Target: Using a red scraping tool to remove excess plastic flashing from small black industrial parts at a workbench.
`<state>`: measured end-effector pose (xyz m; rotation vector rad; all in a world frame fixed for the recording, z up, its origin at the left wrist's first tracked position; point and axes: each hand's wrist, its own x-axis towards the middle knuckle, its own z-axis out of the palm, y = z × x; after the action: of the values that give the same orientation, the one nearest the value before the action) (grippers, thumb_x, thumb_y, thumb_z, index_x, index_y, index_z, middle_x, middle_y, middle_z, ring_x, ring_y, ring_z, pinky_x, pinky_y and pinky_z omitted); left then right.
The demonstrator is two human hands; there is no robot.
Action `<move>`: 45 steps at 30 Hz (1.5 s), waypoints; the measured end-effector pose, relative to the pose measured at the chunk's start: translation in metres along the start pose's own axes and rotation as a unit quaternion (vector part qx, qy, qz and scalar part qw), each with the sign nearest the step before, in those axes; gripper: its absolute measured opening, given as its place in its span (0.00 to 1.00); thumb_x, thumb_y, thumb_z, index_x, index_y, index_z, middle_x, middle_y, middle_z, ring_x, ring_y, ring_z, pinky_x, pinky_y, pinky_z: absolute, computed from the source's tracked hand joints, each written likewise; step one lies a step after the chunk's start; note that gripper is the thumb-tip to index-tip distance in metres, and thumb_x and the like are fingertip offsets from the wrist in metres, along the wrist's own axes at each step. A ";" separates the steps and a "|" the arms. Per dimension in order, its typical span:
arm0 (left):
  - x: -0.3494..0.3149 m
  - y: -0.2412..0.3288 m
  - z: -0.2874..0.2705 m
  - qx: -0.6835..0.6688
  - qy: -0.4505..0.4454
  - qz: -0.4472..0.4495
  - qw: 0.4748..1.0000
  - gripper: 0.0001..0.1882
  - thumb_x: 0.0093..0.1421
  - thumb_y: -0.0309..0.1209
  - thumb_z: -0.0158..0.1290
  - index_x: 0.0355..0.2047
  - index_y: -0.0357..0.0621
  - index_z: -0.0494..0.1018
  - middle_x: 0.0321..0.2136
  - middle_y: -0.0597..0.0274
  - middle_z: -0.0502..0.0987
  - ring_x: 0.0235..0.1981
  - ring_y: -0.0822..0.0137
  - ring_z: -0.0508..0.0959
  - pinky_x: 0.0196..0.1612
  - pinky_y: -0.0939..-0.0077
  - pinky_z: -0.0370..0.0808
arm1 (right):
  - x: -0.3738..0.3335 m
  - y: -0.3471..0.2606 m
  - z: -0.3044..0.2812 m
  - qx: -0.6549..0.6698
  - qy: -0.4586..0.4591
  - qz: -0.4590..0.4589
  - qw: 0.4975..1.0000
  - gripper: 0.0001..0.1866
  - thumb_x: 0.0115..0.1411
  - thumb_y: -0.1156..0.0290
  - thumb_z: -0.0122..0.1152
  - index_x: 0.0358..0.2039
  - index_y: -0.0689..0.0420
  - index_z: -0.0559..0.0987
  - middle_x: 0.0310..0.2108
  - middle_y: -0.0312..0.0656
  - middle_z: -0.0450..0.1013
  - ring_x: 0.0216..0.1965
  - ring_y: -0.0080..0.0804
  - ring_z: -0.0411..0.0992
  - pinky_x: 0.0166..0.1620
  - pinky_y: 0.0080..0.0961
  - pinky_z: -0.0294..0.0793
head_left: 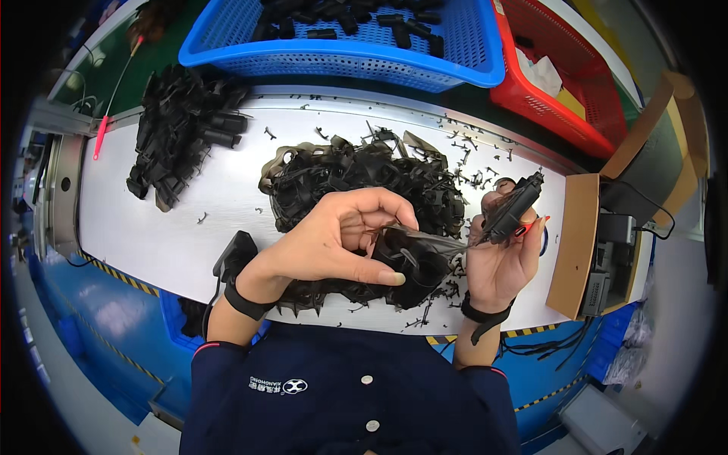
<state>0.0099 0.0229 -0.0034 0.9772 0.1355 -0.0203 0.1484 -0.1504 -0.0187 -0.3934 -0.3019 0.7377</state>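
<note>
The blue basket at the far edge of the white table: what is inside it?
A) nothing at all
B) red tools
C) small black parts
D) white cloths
C: through the blue basket and over its rim, dark black parts lie scattered on its perforated floor, like the black pile on the table.

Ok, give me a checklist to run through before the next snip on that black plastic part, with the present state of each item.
1. Left hand grips the black plastic part: ok.
2. Right hand holds the cutting tool: ok.
3. Tool tip meets the part's thin strip: cannot tell, too small.
4. Left fingertips away from the tool: ok.
5. Pile of black parts within reach on the white table: ok.
6. Blue basket beyond the table: ok.
</note>
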 end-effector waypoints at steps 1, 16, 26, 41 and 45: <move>-0.001 0.000 -0.001 0.010 -0.005 -0.008 1.000 0.27 0.39 0.16 0.62 0.43 0.36 0.67 0.38 0.62 0.71 0.43 0.73 0.71 0.46 0.81 0.69 | 0.000 0.000 0.000 0.004 0.012 -0.005 1.000 0.19 0.65 0.62 0.43 0.48 0.64 0.67 0.51 0.50 0.58 0.52 0.40 0.61 0.47 0.35 0.74; -0.009 0.012 -0.001 0.091 0.219 0.150 0.960 0.22 0.52 0.25 0.57 0.46 0.33 0.64 0.34 0.60 0.73 0.33 0.77 0.74 0.35 0.87 0.72 | 0.005 0.005 0.013 -0.387 0.127 0.033 0.912 0.09 0.57 0.71 0.56 0.32 0.64 0.77 0.31 0.42 0.75 0.35 0.25 0.69 0.46 0.23 0.64; -0.011 0.011 0.004 0.227 0.161 0.161 0.947 0.19 0.49 0.23 0.58 0.42 0.33 0.69 0.33 0.60 0.75 0.35 0.73 0.75 0.40 0.82 0.71 | 0.008 0.015 0.020 -0.475 0.000 -0.174 0.863 0.14 0.57 0.64 0.54 0.26 0.62 0.79 0.57 0.60 0.56 0.61 0.52 0.52 0.61 0.46 0.48; -0.001 -0.004 0.008 0.069 0.161 0.088 0.981 0.22 0.48 0.21 0.58 0.44 0.34 0.65 0.34 0.61 0.74 0.34 0.77 0.74 0.40 0.83 0.72 | -0.003 0.024 0.020 -0.385 0.029 0.034 0.922 0.10 0.56 0.70 0.58 0.32 0.65 0.79 0.41 0.52 0.70 0.41 0.33 0.69 0.46 0.27 0.67; 0.002 -0.008 0.006 0.014 0.140 0.070 0.988 0.19 0.50 0.22 0.57 0.43 0.34 0.67 0.34 0.60 0.74 0.35 0.74 0.75 0.43 0.79 0.72 | -0.003 0.023 0.020 -0.416 0.022 0.004 0.909 0.09 0.55 0.72 0.57 0.31 0.65 0.79 0.41 0.51 0.69 0.39 0.32 0.69 0.45 0.26 0.67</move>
<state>0.0121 0.0138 -0.0068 1.0132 0.3249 0.2450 0.1249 -0.1320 -0.0117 -1.2201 -0.5710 0.5772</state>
